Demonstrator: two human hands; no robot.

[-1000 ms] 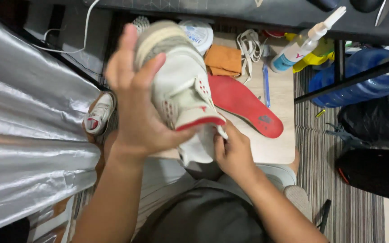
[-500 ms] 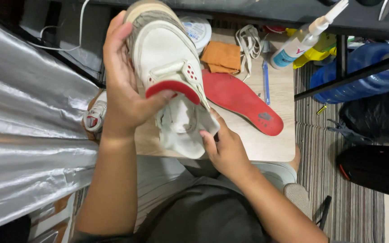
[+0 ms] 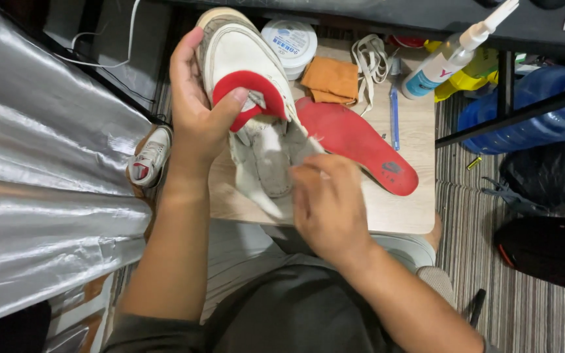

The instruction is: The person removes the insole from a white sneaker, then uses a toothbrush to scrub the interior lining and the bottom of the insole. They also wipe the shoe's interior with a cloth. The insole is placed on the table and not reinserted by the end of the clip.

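- The silver sheet (image 3: pixel 40 196) fills the left side, with a blue water jug (image 3: pixel 531 117) at the far right, both where they were half a second ago.
- The small wooden table (image 3: pixel 413 196) sits in the middle, beyond the person's lap; it carries the loose items.
- The white shoe (image 3: pixel 250 85) is held up over the table's left part. Since the earlier frame it has turned further: its red lining now faces the camera and the opening is more exposed.
- The red insole (image 3: pixel 354 147) lies flat on the table just right of the shoe, unmoved.
- A second shoe (image 3: pixel 148 157) rests low at the table's left edge.
- The left hand (image 3: pixel 194 114) grips the white shoe from the left side, thumb pressed on the red lining; its hold has shifted up a little.
- The right hand (image 3: pixel 328 202) has come up against the lower part of the shoe and seems to pinch a pale cloth (image 3: pixel 266 173) there, though motion blur makes that grasp uncertain.
- A spray bottle (image 3: pixel 456 52) leans at the upper right.
- An orange cloth (image 3: pixel 331 80), a white tub (image 3: pixel 289 39) and laces (image 3: pixel 371 62) lie beyond the insole.
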